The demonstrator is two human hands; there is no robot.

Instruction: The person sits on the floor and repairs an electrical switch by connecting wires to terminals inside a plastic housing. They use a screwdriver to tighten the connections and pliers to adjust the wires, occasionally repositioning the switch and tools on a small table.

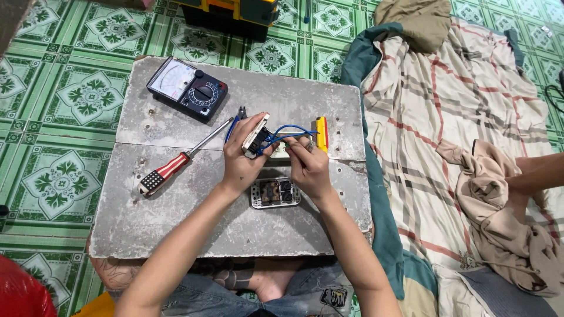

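My left hand (242,159) grips a small white electrical switch module (256,137) with blue wires (286,133) running out of it to the right. Pinching those blue wires close to the module is my right hand (308,166). Both hands hover over a grey board (176,211). Just below them a metal socket frame (275,193) lies flat on the board. A yellow tool (321,134) rests behind my right hand.
A screwdriver (176,165) with a striped handle lies left of my hands. Blue-handled pliers (237,119) and a black analog multimeter (187,88) sit further back. A plaid blanket (458,117) covers the right side, where another person's arm (537,173) reaches in. Green patterned tiles (59,105) surround the board.
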